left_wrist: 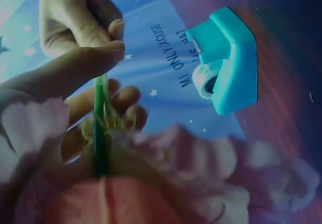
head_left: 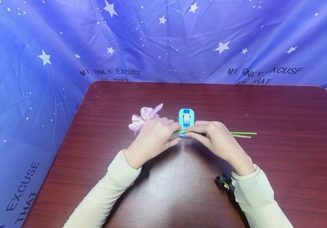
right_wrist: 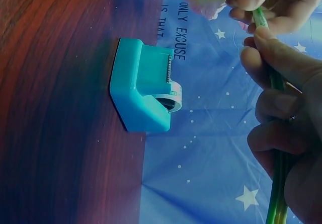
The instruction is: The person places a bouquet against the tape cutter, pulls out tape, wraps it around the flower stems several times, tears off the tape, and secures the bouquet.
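Note:
Pale purple artificial flowers (head_left: 142, 117) on green stems lie sideways between the two hands, above the table. My left hand (head_left: 156, 134) pinches the stems just below the blossoms, thumb and fingertips on a spot with a clear, shiny wrap. With curled fingers my right hand (head_left: 219, 139) grips the green stems (right_wrist: 276, 183) beside it, thumb close to the left fingertips. The stem ends (head_left: 244, 133) stick out past the right hand. In the left wrist view, petals (left_wrist: 211, 158) and a pinkish piece cover the foreground.
A turquoise tape dispenser (head_left: 186, 115) with a small roll of tape (right_wrist: 173, 97) stands on the dark red wooden table (head_left: 280, 126), just behind the hands. A blue cloth (head_left: 166, 41) with white stars hangs behind the table. A black strap piece (head_left: 223, 182) is at the right sleeve.

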Motion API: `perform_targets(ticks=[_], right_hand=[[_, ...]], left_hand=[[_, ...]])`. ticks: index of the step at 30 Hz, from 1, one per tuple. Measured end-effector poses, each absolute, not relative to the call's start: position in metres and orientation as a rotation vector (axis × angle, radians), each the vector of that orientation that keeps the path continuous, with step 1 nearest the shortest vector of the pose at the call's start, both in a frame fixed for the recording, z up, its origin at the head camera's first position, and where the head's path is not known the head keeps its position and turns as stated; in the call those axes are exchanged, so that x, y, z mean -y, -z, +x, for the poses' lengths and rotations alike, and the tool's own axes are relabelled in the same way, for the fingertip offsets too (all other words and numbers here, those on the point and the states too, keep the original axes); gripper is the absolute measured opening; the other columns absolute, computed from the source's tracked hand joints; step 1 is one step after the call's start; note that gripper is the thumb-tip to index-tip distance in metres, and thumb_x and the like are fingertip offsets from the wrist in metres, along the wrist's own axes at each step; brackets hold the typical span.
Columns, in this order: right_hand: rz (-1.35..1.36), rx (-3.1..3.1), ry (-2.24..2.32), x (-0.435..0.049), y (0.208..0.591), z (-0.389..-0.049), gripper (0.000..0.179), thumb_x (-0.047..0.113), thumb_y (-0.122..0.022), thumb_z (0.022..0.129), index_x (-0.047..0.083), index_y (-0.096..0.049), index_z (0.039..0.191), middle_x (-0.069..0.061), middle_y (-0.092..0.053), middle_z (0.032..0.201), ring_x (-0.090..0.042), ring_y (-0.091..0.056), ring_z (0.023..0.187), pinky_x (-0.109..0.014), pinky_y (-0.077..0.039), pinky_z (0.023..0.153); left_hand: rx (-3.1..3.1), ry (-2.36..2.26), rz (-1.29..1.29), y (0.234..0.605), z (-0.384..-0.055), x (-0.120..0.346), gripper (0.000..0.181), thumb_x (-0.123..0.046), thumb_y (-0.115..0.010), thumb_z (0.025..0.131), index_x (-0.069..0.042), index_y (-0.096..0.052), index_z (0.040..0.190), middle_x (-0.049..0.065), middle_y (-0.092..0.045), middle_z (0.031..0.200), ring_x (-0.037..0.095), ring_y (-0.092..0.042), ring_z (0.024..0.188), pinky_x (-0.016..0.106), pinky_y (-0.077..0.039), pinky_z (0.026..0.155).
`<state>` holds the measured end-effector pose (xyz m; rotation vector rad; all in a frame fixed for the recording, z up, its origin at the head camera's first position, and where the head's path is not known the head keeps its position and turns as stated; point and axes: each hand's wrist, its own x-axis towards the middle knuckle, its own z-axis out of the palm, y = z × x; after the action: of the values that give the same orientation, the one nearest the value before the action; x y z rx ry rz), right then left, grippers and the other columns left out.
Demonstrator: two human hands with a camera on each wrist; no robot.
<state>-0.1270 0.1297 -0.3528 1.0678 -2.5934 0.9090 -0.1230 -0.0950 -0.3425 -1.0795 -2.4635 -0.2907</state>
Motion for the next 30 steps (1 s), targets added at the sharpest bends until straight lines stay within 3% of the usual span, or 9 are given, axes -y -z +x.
perform_targets(ticks=[2, 4, 6, 13, 22, 26, 30], right_hand=[[1.073, 2.593, -0.920, -0.1293, 0.3529, -0.1269, 0.014, 0.020, -0.072, 0.090, 0.021, -0.079, 0.103, 0.013, -0.070, 0.088, -0.001, -0.053, 0.069, -0.024, -0.048, 0.067], [1.079, 2.599, -0.934, -0.1287, 0.3529, -0.1270, 0.014, 0.021, -0.071, 0.091, 0.020, -0.079, 0.103, 0.011, -0.071, 0.089, -0.001, -0.054, 0.071, -0.023, -0.048, 0.069], [1.091, 2.604, -0.944, -0.1280, 0.3528, -0.1271, 0.014, 0.020, -0.071, 0.092, 0.019, -0.078, 0.103, 0.011, -0.071, 0.090, 0.000, -0.056, 0.073, -0.022, -0.049, 0.070], [1.107, 2.603, -0.977, -0.1274, 0.3530, -0.1273, 0.016, 0.014, -0.073, 0.089, 0.018, -0.078, 0.104, 0.013, -0.072, 0.094, 0.000, -0.059, 0.077, -0.023, -0.051, 0.071], [1.087, 2.612, -1.000, -0.1283, 0.3515, -0.1271, 0.013, 0.018, -0.071, 0.092, 0.017, -0.079, 0.102, 0.011, -0.072, 0.092, 0.000, -0.058, 0.075, -0.023, -0.051, 0.070], [1.047, 2.612, -1.033, -0.1278, 0.3512, -0.1274, 0.010, 0.017, -0.070, 0.092, 0.016, -0.078, 0.099, 0.011, -0.070, 0.086, -0.001, -0.055, 0.070, -0.021, -0.048, 0.067], [1.001, 2.609, -1.044, -0.1274, 0.3513, -0.1274, 0.008, 0.015, -0.071, 0.092, 0.017, -0.077, 0.096, 0.011, -0.066, 0.079, -0.003, -0.050, 0.065, -0.021, -0.044, 0.062]], left_hand=[[2.405, 0.206, -1.062, 0.3446, -0.1222, 0.0923, 0.020, -0.027, -0.082, 0.079, -0.015, -0.067, 0.086, -0.006, -0.062, 0.070, 0.013, -0.057, 0.061, 0.029, -0.051, 0.074], [2.356, 0.143, -1.042, 0.3460, -0.1213, 0.0897, 0.018, -0.023, -0.079, 0.080, -0.014, -0.064, 0.082, -0.005, -0.061, 0.068, 0.014, -0.055, 0.060, 0.027, -0.043, 0.057], [2.325, 0.107, -1.027, 0.3469, -0.1207, 0.0879, 0.016, -0.018, -0.075, 0.082, -0.013, -0.061, 0.078, -0.004, -0.059, 0.066, 0.015, -0.053, 0.058, 0.026, -0.040, 0.054], [2.306, 0.059, -1.009, 0.3472, -0.1208, 0.0866, 0.010, -0.008, -0.064, 0.085, -0.012, -0.059, 0.077, -0.003, -0.056, 0.063, 0.015, -0.050, 0.055, 0.025, -0.038, 0.051], [2.293, 0.117, -1.009, 0.3449, -0.1205, 0.0868, 0.013, -0.011, -0.064, 0.085, -0.013, -0.059, 0.073, -0.003, -0.055, 0.062, 0.015, -0.049, 0.055, 0.026, -0.037, 0.051], [2.297, 0.127, -1.007, 0.3427, -0.1191, 0.0866, 0.011, -0.013, -0.068, 0.084, -0.013, -0.061, 0.075, -0.003, -0.059, 0.067, 0.015, -0.054, 0.062, 0.027, -0.042, 0.056], [2.301, 0.155, -1.021, 0.3387, -0.1163, 0.0845, 0.005, -0.016, -0.070, 0.085, -0.012, -0.068, 0.087, -0.002, -0.067, 0.083, 0.015, -0.063, 0.083, 0.028, -0.050, 0.077]])
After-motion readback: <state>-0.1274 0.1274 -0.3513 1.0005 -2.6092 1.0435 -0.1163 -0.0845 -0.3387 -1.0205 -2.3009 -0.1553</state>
